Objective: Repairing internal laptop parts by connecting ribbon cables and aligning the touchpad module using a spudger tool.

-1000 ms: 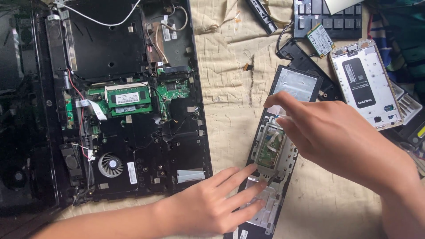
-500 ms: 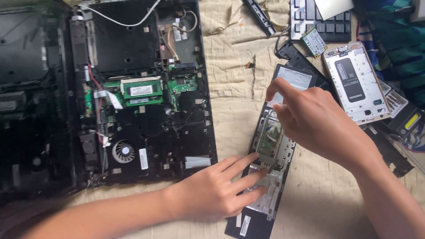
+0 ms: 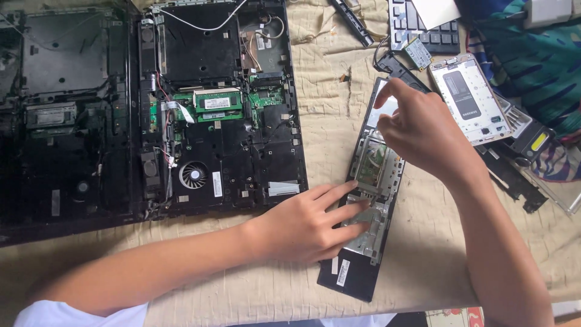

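A long black panel (image 3: pixel 354 275) with metal plates and a small green board lies slanted on the cloth. My left hand (image 3: pixel 305 227) rests flat on its lower metal plate, fingers spread and pointing right. My right hand (image 3: pixel 423 133) sits over the panel's upper half, fingers curled down onto the green board area, the index finger raised. Whether the right fingers pinch anything is hidden beneath the hand. An opened laptop base (image 3: pixel 224 109) with a fan, green memory module and wires lies to the left.
A second dark laptop shell (image 3: pixel 60 121) sits at the far left. A keyboard (image 3: pixel 423 27), a small card (image 3: pixel 419 53), a white drive caddy (image 3: pixel 469 97) and black parts (image 3: pixel 514 163) crowd the upper right. Beige cloth (image 3: pixel 333 91) covers the table.
The view has shifted so everything sits further right. My right hand has slid up along the panel; my left hand stays pressed on its lower part.
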